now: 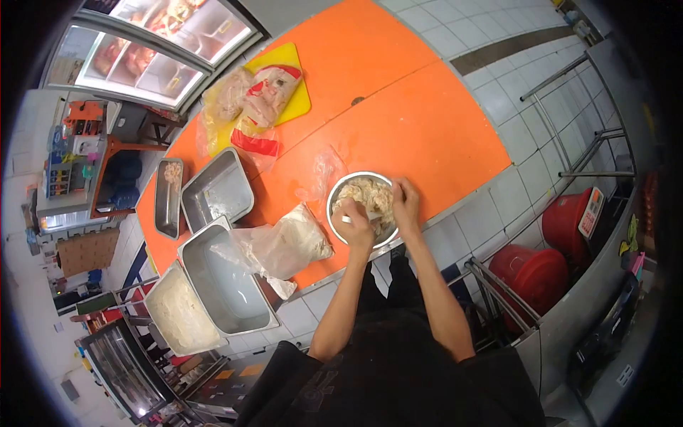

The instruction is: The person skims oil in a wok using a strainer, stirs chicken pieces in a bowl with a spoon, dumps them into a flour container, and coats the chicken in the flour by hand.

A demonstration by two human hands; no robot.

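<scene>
A round metal bowl stands at the near edge of the orange table, filled with a pale, lumpy, wet mixture. My left hand is closed over the bowl around a pale-handled utensil; its working end is hidden in the mixture. On the bowl's right side, my right hand grips the rim. Left of the bowl lies a clear plastic bag of white powder. A crumpled clear plastic bag rests just behind the bowl.
Bagged raw meat lies on a yellow cutting board at the back. Metal trays and a deep steel pan line the left side, beside a pan of white powder. Red lidded tubs stand right.
</scene>
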